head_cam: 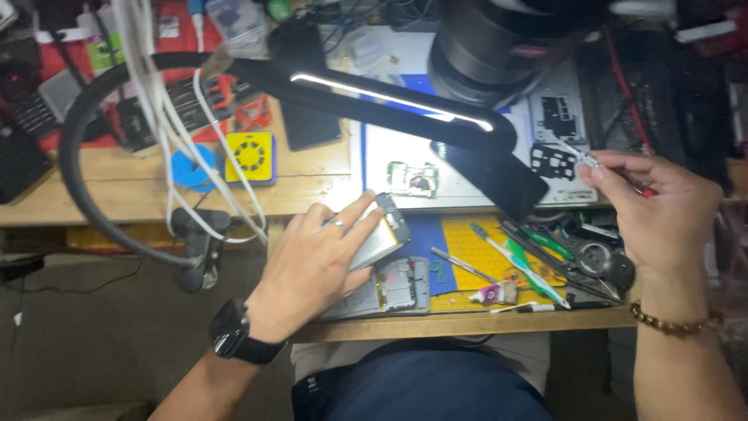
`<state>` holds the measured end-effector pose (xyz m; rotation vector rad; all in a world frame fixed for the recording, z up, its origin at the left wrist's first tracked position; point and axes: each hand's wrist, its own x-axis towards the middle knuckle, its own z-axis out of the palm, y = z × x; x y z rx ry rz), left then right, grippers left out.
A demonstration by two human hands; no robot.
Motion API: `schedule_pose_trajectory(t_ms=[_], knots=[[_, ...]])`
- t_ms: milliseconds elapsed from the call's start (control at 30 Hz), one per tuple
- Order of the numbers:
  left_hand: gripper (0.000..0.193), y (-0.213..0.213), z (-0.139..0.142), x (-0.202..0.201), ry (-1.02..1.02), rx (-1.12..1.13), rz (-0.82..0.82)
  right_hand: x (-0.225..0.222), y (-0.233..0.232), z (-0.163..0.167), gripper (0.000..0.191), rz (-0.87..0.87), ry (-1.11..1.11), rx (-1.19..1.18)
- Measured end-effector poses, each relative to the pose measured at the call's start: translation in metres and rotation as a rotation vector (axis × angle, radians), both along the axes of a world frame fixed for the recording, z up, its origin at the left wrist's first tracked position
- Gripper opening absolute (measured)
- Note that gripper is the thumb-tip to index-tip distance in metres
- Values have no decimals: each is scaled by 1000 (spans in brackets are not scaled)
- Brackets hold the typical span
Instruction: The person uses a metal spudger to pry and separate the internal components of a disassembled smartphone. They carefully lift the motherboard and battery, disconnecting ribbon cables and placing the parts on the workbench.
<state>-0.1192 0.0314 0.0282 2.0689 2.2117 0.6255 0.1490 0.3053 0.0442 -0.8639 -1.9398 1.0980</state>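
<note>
My left hand (315,261) rests over an opened phone body (382,234), fingers curled around its silver back at the near edge of the bench. A ring is on one finger and a black watch (234,331) on the wrist. My right hand (658,206) is raised at the right and pinches a thin metal tool (580,156) whose tip points up-left toward black cut-out parts (553,161). A second phone frame (393,284) lies under the left hand. A small green circuit board (413,179) sits on the white mat beyond.
A black gooseneck lamp (389,101) with a lit strip arcs across the bench. A toothbrush (518,261), tweezers and screwdrivers (561,249) lie on the yellow mat (475,249). White cables (167,132), a yellow fan-like square (251,156) and cluttered tools fill the left.
</note>
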Motion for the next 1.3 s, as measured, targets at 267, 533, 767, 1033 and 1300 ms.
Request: schedule_pose_trajectory(t_ms=[267,533,767,1033,1300], knots=[[76,3,2,4,7,-36,17,10,31,-15,18,-65,-347,274],[75,6,3,4,2,-67,25,-12,38,-6,30,33,-802,654],[75,7,4,3,10,-86,25,-33,37,11,48,-9,-1162,339],[75,7,4,4,0,-83,22,-17,38,11,49,-95,-1080,406],[76,-2,-1,0,-12,-8,25,-18,-39,44,16,299,-563,513]])
